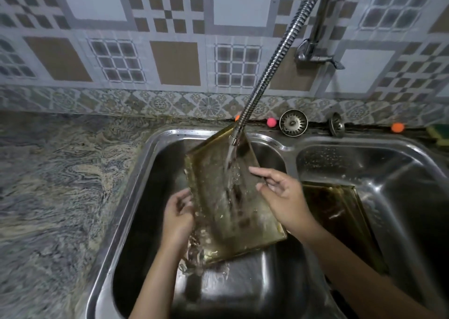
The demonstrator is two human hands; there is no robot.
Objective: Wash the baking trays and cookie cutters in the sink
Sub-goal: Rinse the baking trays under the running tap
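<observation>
A gold baking tray (216,192) stands tilted in the left sink basin (150,197), its far end leaning toward the back rim. Water from the flexible tap hose (267,70) runs down its face. My left hand (177,219) grips the tray's left edge near the lower corner. My right hand (279,192) rests on the right edge with its fingers spread over the rim. A second gold tray (340,211) lies in the right basin (388,172), partly hidden by my right forearm. No cookie cutters are in sight.
Two metal drain strainers (293,123) stand on the ledge behind the sinks, with small pink and orange balls (271,122) beside them. A green-yellow sponge (438,134) sits at the far right. A marbled stone counter (60,185) runs along the left.
</observation>
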